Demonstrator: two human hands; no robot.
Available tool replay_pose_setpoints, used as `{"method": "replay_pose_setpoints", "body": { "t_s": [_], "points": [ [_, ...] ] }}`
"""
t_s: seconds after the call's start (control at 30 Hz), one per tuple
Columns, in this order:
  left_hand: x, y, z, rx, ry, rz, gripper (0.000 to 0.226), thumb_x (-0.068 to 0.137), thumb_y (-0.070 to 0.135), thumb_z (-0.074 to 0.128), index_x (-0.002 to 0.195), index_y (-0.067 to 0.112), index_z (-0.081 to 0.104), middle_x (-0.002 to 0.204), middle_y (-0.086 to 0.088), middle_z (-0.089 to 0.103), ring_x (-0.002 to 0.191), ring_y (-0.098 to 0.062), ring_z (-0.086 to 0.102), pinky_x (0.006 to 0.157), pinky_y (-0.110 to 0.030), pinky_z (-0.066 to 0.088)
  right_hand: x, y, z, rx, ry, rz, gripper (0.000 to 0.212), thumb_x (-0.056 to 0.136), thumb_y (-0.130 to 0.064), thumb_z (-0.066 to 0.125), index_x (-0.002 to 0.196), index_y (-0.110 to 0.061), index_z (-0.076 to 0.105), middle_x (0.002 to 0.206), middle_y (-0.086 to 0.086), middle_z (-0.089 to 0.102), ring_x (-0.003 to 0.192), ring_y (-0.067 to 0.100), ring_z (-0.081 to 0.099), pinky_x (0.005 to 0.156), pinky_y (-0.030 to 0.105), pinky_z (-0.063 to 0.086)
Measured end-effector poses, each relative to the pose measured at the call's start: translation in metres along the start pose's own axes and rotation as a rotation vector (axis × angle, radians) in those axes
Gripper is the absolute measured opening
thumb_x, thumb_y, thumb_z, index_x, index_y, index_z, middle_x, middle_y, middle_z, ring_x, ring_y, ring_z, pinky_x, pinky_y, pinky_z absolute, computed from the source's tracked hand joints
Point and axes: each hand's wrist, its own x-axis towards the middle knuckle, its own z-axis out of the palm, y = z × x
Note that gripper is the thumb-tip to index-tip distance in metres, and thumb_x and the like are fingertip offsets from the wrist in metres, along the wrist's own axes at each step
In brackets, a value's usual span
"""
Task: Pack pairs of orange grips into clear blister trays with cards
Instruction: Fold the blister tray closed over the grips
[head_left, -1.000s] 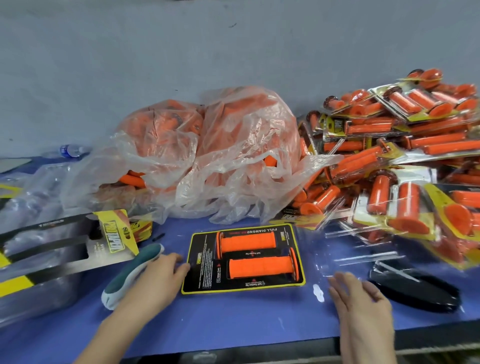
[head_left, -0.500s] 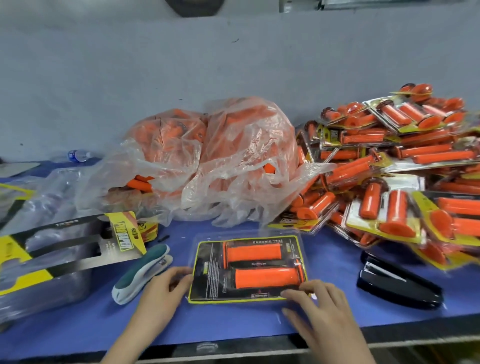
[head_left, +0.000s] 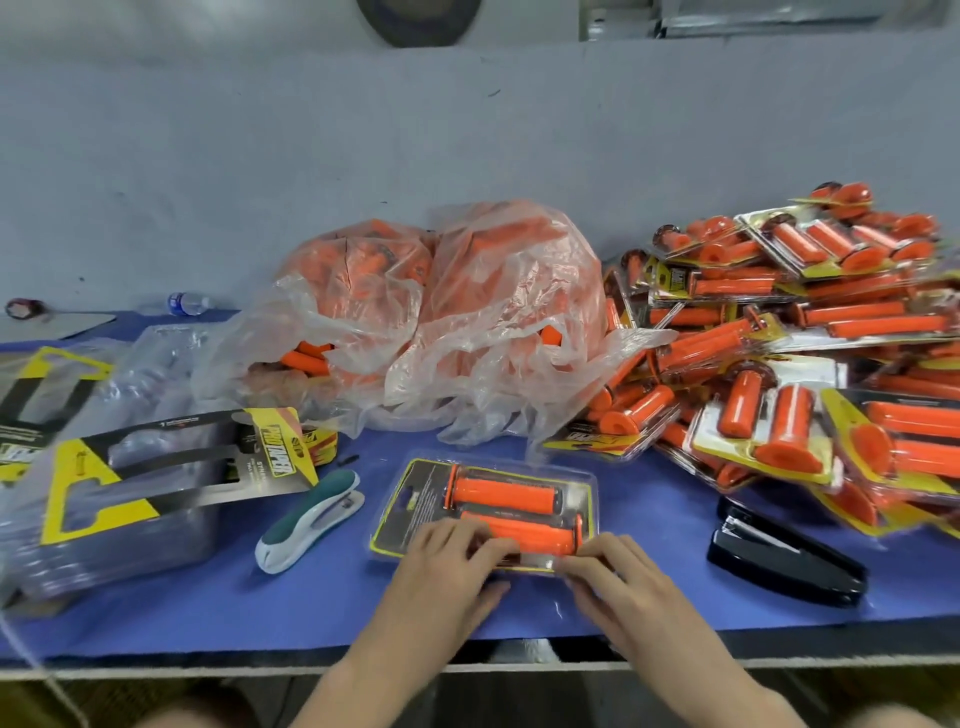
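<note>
Fingers, left: left hand (head_left: 452, 566) has its fingers (head_left: 457, 535) curled over the near long edge of the clear plastic blister tray (head_left: 584, 486), thumb tucked beneath; reads as a pinch.
Fingers, right: right hand (head_left: 623, 582) has its fingers (head_left: 587, 560) laid along the same edge, tips almost meeting the left's. Thumb hidden, so pinch or plain press cannot be told.
Tray location: flat on the blue-covered desk (head_left: 208, 613), directly ahead of both sets of fingers and touching them.
Contents: two orange ribbed rubber grips (head_left: 501, 493) side by side over a black-and-yellow printed card (head_left: 415, 506); nearer grip partly under the fingers.
Long axis: grips and tray run left-right, crosswise to the forearms.
Nearer hand: neither; both are on it, left at mid-edge, right toward the right corner.
Step (judged): pressing the near edge closed.
Next (judged): fastening. Teal-and-white stapler (head_left: 306, 519) lies near, left of the left fingers; black stapler (head_left: 779, 561) lies right of the right fingers, farther off.
Beyond fingers: crumpled clear bag of loose grips (head_left: 467, 312); heap of finished packs (head_left: 805, 364) to the right.
Risk (judged): card shifting before the edge is fixed.
</note>
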Motion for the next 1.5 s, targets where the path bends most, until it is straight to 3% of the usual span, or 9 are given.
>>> {"method": "replay_pose_setpoints", "body": {
  "t_s": [0.13,0.23,0.4,0.67,0.77,0.93,1.07,1.37,1.5],
  "points": [
    [0.009,0.004,0.003,-0.032,0.053,-0.061,0.013,0.087,0.026,0.055,0.097,0.033,0.056,0.093,0.011,0.053,0.084,-0.014,0.054,0.072,-0.029,0.043,0.0,0.001,0.004,0.032,-0.007,-0.027,0.018,0.091,-0.029,0.068,0.107,-0.02,0.066,0.104,-0.007,0.057,0.088,0.012,0.058,0.074,0.021,0.05],
    [0.002,0.001,0.0,-0.127,0.042,-0.126,0.007,0.091,0.026,0.054,0.093,0.033,0.053,0.097,0.016,0.051,0.088,-0.009,0.051,0.077,-0.026,0.043,0.003,0.011,-0.001,0.007,-0.03,0.011,0.037,0.075,-0.023,0.085,0.106,-0.019,0.066,0.109,-0.003,0.064,0.1,0.015,0.063,0.085,0.024,0.049],
    [0.003,0.0,-0.007,-0.255,0.026,-0.175,0.019,0.09,0.015,0.066,0.09,0.03,0.054,0.1,0.019,0.053,0.094,-0.003,0.05,0.083,-0.023,0.042,0.019,0.027,-0.008,-0.123,-0.077,-0.001,0.033,0.064,-0.016,0.092,0.088,-0.019,0.069,0.099,-0.006,0.069,0.094,0.017,0.069,0.088,0.025,0.045],
    [0.0,0.001,-0.004,-0.163,-0.014,-0.076,0.019,0.089,0.026,0.068,0.102,0.036,0.059,0.106,0.015,0.054,0.102,-0.003,0.048,0.089,-0.018,0.038,0.017,0.035,-0.002,-0.115,-0.014,-0.07,0.009,0.088,-0.026,0.068,0.08,-0.022,0.066,0.088,-0.009,0.066,0.079,0.016,0.066,0.083,0.023,0.041],
    [-0.001,0.001,-0.004,-0.171,-0.025,-0.1,0.019,0.088,0.025,0.067,0.102,0.036,0.06,0.107,0.017,0.054,0.101,-0.002,0.049,0.086,-0.016,0.04,0.016,0.032,-0.002,-0.166,-0.004,-0.141,0.021,0.095,-0.033,0.052,0.085,-0.022,0.067,0.089,-0.007,0.064,0.078,0.016,0.062,0.08,0.024,0.042],
    [0.002,0.003,-0.006,-0.187,-0.004,-0.14,0.026,0.08,0.013,0.074,0.095,0.029,0.061,0.105,0.018,0.057,0.1,-0.006,0.055,0.093,-0.018,0.04,0.013,0.019,0.003,-0.104,0.013,-0.203,0.019,0.1,-0.034,0.054,0.09,-0.021,0.066,0.091,-0.006,0.061,0.082,0.014,0.054,0.079,0.024,0.043],
    [-0.009,0.011,-0.008,-0.198,-0.04,-0.181,0.03,0.086,0.029,0.067,0.111,0.036,0.053,0.118,0.023,0.05,0.111,0.001,0.047,0.098,-0.015,0.038,0.014,0.011,0.007,-0.052,0.012,-0.144,0.024,0.101,-0.036,0.051,0.089,-0.021,0.066,0.092,-0.006,0.062,0.082,0.016,0.059,0.078,0.025,0.047],
    [-0.03,0.039,-0.007,-0.057,0.008,-0.257,0.023,0.088,0.041,0.06,0.108,0.034,0.054,0.116,0.007,0.049,0.093,-0.008,0.057,0.07,-0.02,0.052,0.016,-0.001,0.019,-0.023,-0.03,-0.168,0.015,0.098,-0.035,0.055,0.099,-0.023,0.064,0.097,-0.004,0.062,0.088,0.018,0.06,0.081,0.031,0.052],
    [-0.029,0.042,-0.013,-0.108,0.041,-0.372,0.018,0.09,0.045,0.049,0.096,0.03,0.056,0.115,0.014,0.048,0.084,-0.001,0.059,0.064,-0.001,0.035,0.016,0.005,0.018,-0.044,-0.019,-0.12,0.02,0.098,-0.039,0.051,0.096,-0.025,0.064,0.097,-0.007,0.061,0.087,0.016,0.057,0.081,0.029,0.047]
  ]
}}
